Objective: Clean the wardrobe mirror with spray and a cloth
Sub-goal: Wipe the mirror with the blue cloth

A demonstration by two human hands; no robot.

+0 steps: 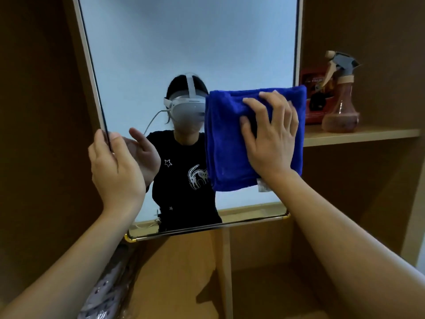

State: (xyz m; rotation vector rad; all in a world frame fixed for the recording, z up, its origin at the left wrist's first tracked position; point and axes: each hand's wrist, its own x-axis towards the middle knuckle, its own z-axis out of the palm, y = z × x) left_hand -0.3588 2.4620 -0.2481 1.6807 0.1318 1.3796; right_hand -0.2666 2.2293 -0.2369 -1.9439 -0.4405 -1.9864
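Item: wardrobe mirror (142,54), standing inside the wardrobe and leaning back, its frame bare along the left edge and base.

Item: my left hand (115,166). Thumb in front of the glass, the rest wrapped round the mirror's left edge, steadying it.

Item: my right hand (271,137). Fingers (249,104) spread flat, pressing the folded blue cloth (227,139) against the glass at the mirror's right side, the cloth overlapping the right frame edge.

Item: spray bottle (340,100), upright on the shelf (358,135) to the right of the mirror, in front of a red box (309,79); neither hand touches it.

Judged stage: wiping under way; upper glass and left half likely still to cover.

Risks, as I judge them:
- Hard pressure so near one side could twist or tip the mirror if my left hold slackens.
- A wide rightward sweep could knock the spray bottle off the shelf.
- The cloth's tag at its lower corner could drag and streak.
- My left thumb may leave prints.
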